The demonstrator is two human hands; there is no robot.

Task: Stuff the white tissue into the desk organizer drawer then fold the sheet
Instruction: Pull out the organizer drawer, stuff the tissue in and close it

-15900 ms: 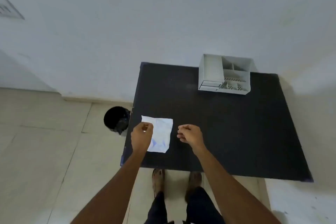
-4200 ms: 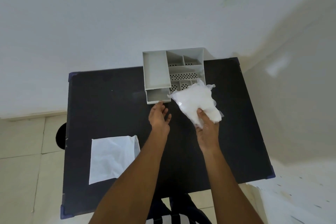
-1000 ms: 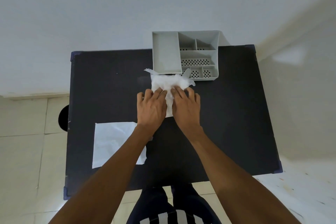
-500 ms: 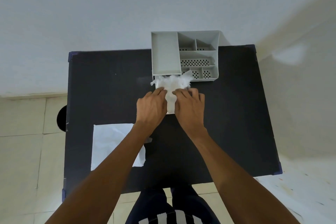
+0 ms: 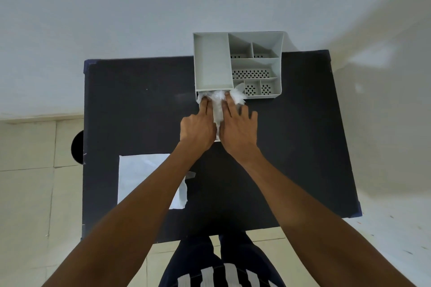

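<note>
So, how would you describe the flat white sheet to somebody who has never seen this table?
Look at the black table. The sheet lies near its front left corner, partly under the left forearm. Unlike the crumpled tissue at the grey organizer, it lies flat and smooth, and no hand touches it.
</note>
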